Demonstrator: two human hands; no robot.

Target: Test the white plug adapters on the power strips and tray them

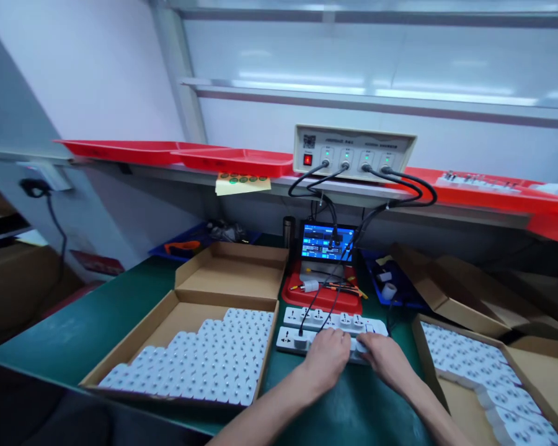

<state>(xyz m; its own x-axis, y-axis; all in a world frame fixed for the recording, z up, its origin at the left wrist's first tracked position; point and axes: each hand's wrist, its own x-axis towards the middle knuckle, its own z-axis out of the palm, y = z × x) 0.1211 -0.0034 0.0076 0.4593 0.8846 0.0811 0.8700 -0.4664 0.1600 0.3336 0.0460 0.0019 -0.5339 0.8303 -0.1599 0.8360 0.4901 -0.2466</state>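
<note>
Two white power strips lie side by side on the green bench: a far power strip (323, 317) and a near power strip (287, 338). My left hand (329, 354) rests over the middle of the near one with its fingers curled together; what is under them is hidden. At that strip's right end, my right hand (387, 356) has its fingers bent around a small white piece (361, 347), mostly covered. Thin black leads run down to the strips from above. To the left, an open cardboard box (266, 371) holds rows of white adapters (199, 353) with metal pins up.
A second box (428, 359) of white adapters stands at right. Behind the strips are a red tray (292, 294) and a lit screen (328, 240). A tester (356, 152) with black cables sits on the shelf beside red trays (235, 161).
</note>
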